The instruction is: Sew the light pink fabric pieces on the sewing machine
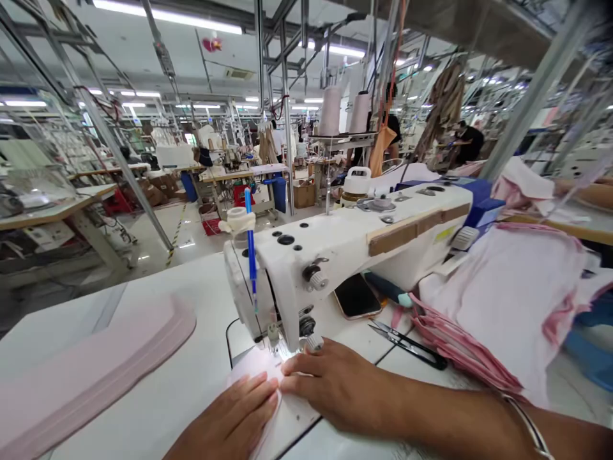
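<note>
A pale pink fabric piece (249,364) lies beneath the lit needle area of a white sewing machine (345,230). My left hand (234,412) rests flat on this fabric, fingers stretched out toward the needle. From the right, my right hand (335,383) reaches in with thumb and forefinger closed at the fabric's edge, close to the presser foot; its other fingers are partly hidden. A bracelet (527,425) circles the right wrist. Black-handled thread snips (409,345) lie on the table just beyond the right forearm. A blue pen (249,249) stands upright against the machine head.
Stacked pink fabric panels (96,377) lie at the left. A pile of white and pink pieces (507,300) fills the right side. A phone (357,296) lies under the machine arm. Thread cones (330,112) stand behind. Other people work at distant tables.
</note>
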The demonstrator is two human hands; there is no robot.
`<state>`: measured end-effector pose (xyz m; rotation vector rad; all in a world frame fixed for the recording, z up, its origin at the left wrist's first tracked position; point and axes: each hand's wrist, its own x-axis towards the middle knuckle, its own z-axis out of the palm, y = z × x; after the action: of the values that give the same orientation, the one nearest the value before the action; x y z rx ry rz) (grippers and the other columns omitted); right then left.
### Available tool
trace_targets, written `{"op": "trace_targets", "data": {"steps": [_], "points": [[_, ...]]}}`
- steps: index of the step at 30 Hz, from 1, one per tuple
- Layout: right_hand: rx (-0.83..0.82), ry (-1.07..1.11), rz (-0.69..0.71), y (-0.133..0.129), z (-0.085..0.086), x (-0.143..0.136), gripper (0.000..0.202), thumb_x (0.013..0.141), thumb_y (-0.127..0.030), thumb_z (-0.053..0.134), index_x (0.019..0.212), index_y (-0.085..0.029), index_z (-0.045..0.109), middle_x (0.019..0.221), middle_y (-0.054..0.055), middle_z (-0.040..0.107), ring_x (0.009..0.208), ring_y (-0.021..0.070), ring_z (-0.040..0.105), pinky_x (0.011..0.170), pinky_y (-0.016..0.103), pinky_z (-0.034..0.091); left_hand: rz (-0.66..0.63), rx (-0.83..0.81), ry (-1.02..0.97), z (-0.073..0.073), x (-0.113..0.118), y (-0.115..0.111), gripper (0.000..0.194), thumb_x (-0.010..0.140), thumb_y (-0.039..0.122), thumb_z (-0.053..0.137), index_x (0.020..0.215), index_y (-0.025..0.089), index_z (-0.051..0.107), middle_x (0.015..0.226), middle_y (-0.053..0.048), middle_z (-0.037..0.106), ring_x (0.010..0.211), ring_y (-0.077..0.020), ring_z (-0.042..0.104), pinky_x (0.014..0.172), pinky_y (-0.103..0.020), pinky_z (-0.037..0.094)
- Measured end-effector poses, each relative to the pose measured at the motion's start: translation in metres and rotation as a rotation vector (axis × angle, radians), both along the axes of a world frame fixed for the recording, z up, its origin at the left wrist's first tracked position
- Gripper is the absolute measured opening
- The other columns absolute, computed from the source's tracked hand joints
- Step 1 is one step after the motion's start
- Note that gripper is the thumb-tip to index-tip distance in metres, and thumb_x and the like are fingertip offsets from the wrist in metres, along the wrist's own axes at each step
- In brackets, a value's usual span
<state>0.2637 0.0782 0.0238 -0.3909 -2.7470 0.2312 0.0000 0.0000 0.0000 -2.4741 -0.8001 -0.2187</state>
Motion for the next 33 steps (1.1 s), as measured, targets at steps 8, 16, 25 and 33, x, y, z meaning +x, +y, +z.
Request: {"op": "trace_targets", "data": {"steps": [8, 16, 25, 33], "points": [[-0.043, -0.052, -0.051, 0.001, -0.005, -0.001, 0.036, 0.092, -0.01, 0.048, 0.127, -0.022, 0.051, 0.13, 0.003, 0.059, 0.102, 0.0183, 0.057, 0.082, 0.031, 0.04, 0.088, 0.005, -0.076, 0.007, 0.023, -0.005, 0.04, 0.09, 0.021, 0.041, 0.126, 0.015, 0.058, 0.128, -0.007, 0.062, 0.11, -0.0204, 0.065, 0.087, -0.028, 0.053], [-0.112, -0.109, -0.078, -0.001, -0.006, 0.0, 0.048, 0.093, -0.008, 0.045, 0.136, -0.028, 0.042, 0.13, 0.004, 0.056, 0.106, 0.0192, 0.056, 0.083, 0.032, 0.042, 0.214, 0.025, -0.158, -0.008, 0.031, -0.015, 0.046, 0.084, 0.009, 0.039, 0.127, 0.015, 0.054, 0.127, -0.008, 0.063, 0.111, -0.0195, 0.064, 0.089, -0.03, 0.053], [-0.132, -0.024, -0.106, 0.001, -0.007, 0.001, 0.026, 0.095, -0.012, 0.045, 0.117, -0.02, 0.056, 0.117, 0.007, 0.062, 0.1, 0.0197, 0.059, 0.084, 0.033, 0.044, 0.312, 0.117, -0.14, 0.001, 0.057, -0.011, 0.042, 0.085, 0.006, 0.036, 0.121, 0.007, 0.057, 0.119, -0.017, 0.067, 0.107, -0.0256, 0.067, 0.083, -0.037, 0.058], [-0.1, 0.026, -0.116, 0.003, -0.006, 0.001, 0.016, 0.096, -0.012, 0.045, 0.103, -0.017, 0.059, 0.105, 0.006, 0.065, 0.096, 0.0182, 0.06, 0.087, 0.033, 0.043, 0.414, 0.161, -0.283, -0.021, 0.073, -0.013, 0.041, 0.086, 0.008, 0.035, 0.121, 0.008, 0.056, 0.115, -0.019, 0.069, 0.102, -0.0279, 0.07, 0.077, -0.04, 0.062]]}}
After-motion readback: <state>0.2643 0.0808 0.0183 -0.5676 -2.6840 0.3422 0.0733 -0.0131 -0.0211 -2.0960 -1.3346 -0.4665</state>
